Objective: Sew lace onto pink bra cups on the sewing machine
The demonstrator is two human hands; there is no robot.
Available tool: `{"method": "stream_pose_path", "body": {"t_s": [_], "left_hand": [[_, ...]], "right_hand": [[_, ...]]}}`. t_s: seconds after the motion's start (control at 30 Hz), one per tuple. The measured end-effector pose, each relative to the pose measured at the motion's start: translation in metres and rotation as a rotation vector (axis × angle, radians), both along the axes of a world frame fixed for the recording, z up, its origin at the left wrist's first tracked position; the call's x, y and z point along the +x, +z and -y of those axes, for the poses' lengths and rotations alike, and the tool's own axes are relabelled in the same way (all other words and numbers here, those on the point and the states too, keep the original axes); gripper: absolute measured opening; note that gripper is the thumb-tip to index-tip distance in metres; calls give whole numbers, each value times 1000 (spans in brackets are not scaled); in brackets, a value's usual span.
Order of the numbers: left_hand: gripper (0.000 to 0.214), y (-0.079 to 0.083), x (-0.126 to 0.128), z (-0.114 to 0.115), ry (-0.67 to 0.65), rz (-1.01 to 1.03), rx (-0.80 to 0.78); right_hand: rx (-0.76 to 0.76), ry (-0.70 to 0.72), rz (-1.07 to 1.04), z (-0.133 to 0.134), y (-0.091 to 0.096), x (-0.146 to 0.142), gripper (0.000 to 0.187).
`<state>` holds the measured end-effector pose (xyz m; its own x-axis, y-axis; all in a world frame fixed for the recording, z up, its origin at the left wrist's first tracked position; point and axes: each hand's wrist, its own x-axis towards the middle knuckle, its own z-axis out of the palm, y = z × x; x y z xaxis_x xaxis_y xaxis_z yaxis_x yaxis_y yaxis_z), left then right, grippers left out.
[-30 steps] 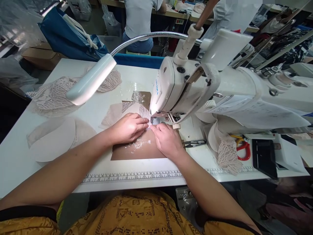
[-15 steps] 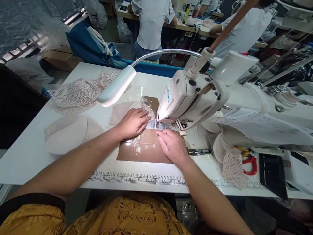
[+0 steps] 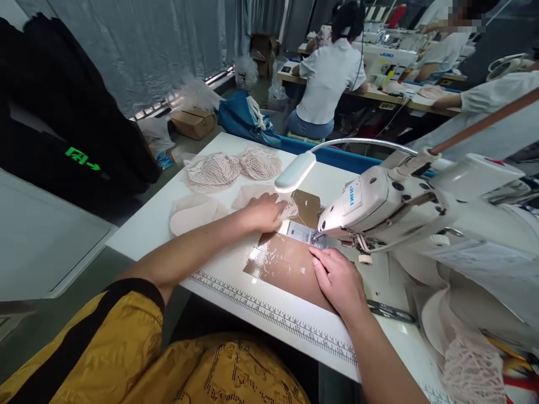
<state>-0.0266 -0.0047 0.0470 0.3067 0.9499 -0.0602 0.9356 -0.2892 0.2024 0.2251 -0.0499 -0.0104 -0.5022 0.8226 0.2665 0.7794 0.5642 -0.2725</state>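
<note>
Single head-worn view: looks forward and down, close over hands (image 3: 340,279), white table (image 3: 223,262), sewing machine (image 3: 379,207).

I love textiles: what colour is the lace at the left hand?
The lace is pale pinkish beige; see head view.

Glossy brown sheet (image 3: 290,264), rough lace (image 3: 290,209)

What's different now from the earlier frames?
The left hand and the lace piece have moved left, away from the sewing machine foot, baring more of the metal plate; whether that hand grips the lace is unclear. The view swung left. Unchanged: right hand on the brown sheet, both lace bundles at the back.
</note>
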Motion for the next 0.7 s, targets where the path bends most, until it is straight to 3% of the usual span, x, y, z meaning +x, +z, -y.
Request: {"method": "stream_pose_path", "body": {"t_s": [0.07,0.13,0.2,0.27,0.33,0.4,0.43,0.5,0.57,0.7], "left_hand": [[60,27,-16,12,-28,10,-65],[56,52,-40,26,-26,17,-78],[54,65,-71,41,90,-64,-54],[59,62,-106,57,349,-221,-58],[60,47,-139,74,572,-313,-160],[50,24,-164,93,603,-258,-239],[42,13,-171,103,571,-158,-177],[32,-4,-173,118,501,164,-87],[31,-12,-158,127,399,501,-125],[27,-4,-98,115,106,881,-340]], "right_hand": [[-2,0,1,0,0,0,34],[-1,-1,-2,0,0,1,35],[0,3,-8,1,-1,2,35],[6,6,-12,1,-2,2,35],[12,6,-9,1,-3,3,35],[17,7,-11,1,-3,2,34],[15,7,-14,1,-2,2,34],[4,3,-24,1,-2,1,34],[-7,-4,-35,2,-1,1,34],[-14,-15,-57,3,0,0,33]]}}
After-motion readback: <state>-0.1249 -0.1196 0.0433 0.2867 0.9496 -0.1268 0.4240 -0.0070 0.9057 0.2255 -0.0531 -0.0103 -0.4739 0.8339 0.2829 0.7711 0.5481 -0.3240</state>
